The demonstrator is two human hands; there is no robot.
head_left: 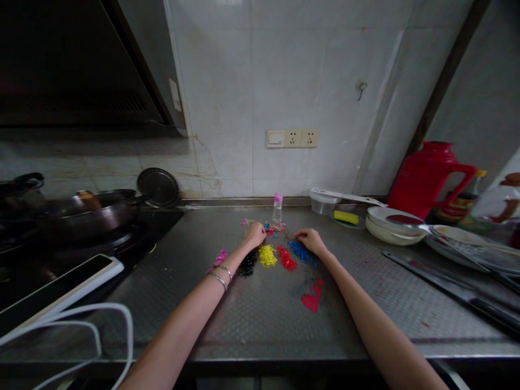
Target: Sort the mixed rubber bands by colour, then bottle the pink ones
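Small coloured bands, looking like little rubber bands, lie in separate heaps: a purple heap (220, 257), a black heap (247, 264), a yellow heap (267, 255), a red heap (286, 258) and a blue heap (299, 251). Behind them is a mixed-colour heap (274, 228). My left hand (255, 234) is at the left side of the mixed heap, fingertips closed together. Just behind the blue heap, my right hand (309, 239) has thumb and forefinger pinched. Anything in either pinch is too small to make out. A clear little bottle with a pink cap (278, 208) stands upright behind the mixed heap.
A torn red piece (312, 296) lies between my forearms. Stacked bowls (394, 227), a yellow sponge (345, 218), a knife (439, 281) and a red thermos (424, 179) are at right. At left are a pan (97, 216) on the stove and a white power strip or device (69, 298) with cables.
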